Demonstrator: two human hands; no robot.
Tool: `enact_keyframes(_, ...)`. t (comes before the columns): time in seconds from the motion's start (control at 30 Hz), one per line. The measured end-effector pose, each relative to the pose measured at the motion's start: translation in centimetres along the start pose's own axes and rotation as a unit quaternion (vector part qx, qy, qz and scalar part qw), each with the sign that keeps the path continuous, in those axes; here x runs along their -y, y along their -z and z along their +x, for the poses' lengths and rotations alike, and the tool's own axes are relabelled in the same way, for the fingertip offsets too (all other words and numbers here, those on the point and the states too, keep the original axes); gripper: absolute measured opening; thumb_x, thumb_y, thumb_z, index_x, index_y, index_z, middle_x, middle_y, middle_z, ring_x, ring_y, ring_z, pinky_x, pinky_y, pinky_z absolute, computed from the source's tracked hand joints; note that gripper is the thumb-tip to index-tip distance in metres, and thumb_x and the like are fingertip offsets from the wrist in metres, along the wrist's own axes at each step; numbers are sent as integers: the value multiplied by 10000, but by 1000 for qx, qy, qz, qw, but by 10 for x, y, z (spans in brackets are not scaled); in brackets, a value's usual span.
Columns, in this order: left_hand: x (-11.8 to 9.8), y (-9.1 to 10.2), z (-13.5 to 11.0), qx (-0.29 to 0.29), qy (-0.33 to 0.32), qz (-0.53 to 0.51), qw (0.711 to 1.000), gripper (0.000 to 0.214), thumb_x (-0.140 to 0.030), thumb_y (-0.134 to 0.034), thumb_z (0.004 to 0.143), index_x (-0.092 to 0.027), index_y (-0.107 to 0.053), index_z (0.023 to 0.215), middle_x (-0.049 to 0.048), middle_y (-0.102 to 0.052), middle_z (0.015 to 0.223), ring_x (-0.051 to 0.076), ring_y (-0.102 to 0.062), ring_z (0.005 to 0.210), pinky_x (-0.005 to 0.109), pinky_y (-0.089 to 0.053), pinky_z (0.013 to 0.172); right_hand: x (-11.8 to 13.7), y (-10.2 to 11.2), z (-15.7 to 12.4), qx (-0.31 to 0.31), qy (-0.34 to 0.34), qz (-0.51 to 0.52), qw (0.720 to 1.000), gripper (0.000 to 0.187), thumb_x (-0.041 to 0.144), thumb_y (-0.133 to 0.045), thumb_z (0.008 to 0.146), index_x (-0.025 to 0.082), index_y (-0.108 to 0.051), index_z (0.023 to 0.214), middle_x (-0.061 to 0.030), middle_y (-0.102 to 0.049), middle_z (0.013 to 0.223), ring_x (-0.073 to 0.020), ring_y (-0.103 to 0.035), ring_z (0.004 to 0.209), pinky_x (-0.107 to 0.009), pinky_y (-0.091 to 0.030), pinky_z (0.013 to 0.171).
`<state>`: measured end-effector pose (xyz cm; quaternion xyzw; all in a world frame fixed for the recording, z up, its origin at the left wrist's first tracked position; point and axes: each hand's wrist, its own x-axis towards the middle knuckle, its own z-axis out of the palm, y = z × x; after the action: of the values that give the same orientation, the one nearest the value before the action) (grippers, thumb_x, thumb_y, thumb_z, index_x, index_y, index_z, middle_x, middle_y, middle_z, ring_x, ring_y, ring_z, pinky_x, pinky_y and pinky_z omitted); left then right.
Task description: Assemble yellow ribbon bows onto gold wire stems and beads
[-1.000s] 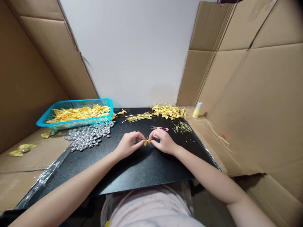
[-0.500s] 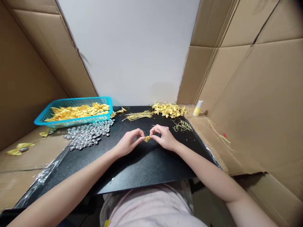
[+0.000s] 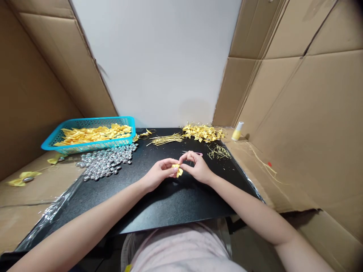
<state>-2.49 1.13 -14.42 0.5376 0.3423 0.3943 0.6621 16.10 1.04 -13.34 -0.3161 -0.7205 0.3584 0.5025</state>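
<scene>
Over the dark table, a small yellow ribbon bow (image 3: 179, 172) is pinched between the thumb and fingers of my left hand (image 3: 160, 172). My right hand (image 3: 196, 166) meets it from the other side, thumb and index finger closed at the bow's upper edge. Those fingertips partly hide the bow, and any thin tie there is too small to make out. Just beyond my right fingers lies a pair of small scissors with a pink handle (image 3: 200, 154), partly covered by the hand.
A blue basket (image 3: 45, 145) of yellow ribbon bows stands at the left, silver beads (image 3: 102, 162) spread before it. Gold twist ties (image 3: 167, 139) and a pile of finished bows (image 3: 202, 132) lie at the back. Tie clippings (image 3: 219, 152) and a thread cone (image 3: 237, 131) are at right.
The bow has turned and shows more of its face, now further into my left fingers. My right fingers have shifted to its upper edge, and both hands sit slightly lower.
</scene>
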Motion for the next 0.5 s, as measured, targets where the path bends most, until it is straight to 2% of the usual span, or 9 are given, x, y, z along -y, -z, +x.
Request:
enact_keyframes(0.1, -2, -1, -1, -62, -42, 42, 996, 374, -368, -813, 638, -140, -632, 872, 5, -647, 727, 100, -580, 622, 239, -488, 624, 6, 2, -2, -29, 7, -15, 999, 102, 230, -584, 784, 212, -497, 733, -27, -641, 842, -158, -589, 792, -343, -482, 793)
enact_keyframes(0.2, -4, -5, -2, -94, -82, 60, 990, 371, -366, -811, 636, -147, -577, 823, -12, -625, 704, 96, -571, 599, 238, -486, 610, 8, 2, -3, -27, 30, -68, 997, 129, 222, -647, 729, 213, -519, 744, -23, -642, 840, -162, -590, 770, -337, -499, 765)
enact_keyframes(0.27, -5, -6, -3, -90, -97, 55, 990, 372, -352, -807, 646, -162, -529, 802, -23, -617, 701, 96, -579, 604, 236, -491, 617, 6, 0, -4, -18, 23, -75, 997, 153, 233, -657, 730, 214, -507, 712, -19, -641, 816, -159, -592, 735, -335, -511, 739)
enact_keyframes(0.37, -6, -2, -4, -63, -117, 72, 989, 363, -361, -763, 705, -183, -517, 904, -24, -626, 722, 107, -597, 628, 248, -504, 636, 0, -2, -4, -5, -29, -6, 1000, 166, 277, -657, 745, 211, -509, 715, -11, -628, 752, -149, -600, 669, -324, -526, 683)
enact_keyframes(0.43, -9, 2, -5, -51, -142, 135, 979, 360, -378, -708, 760, -190, -545, 1021, 1, -650, 779, 126, -615, 683, 261, -514, 664, -4, -1, -3, 2, -72, 44, 996, 224, 318, -694, 719, 210, -498, 727, -5, -632, 739, -141, -603, 645, -313, -527, 657)
enact_keyframes(0.5, -14, 7, -7, -50, -177, 237, 954, 308, -379, -660, 800, -181, -603, 1029, 33, -672, 834, 144, -624, 735, 264, -516, 685, -5, 0, -1, 9, -100, 75, 992, 310, 356, -730, 683, 213, -455, 705, -1, -643, 745, -134, -604, 640, -305, -526, 652)
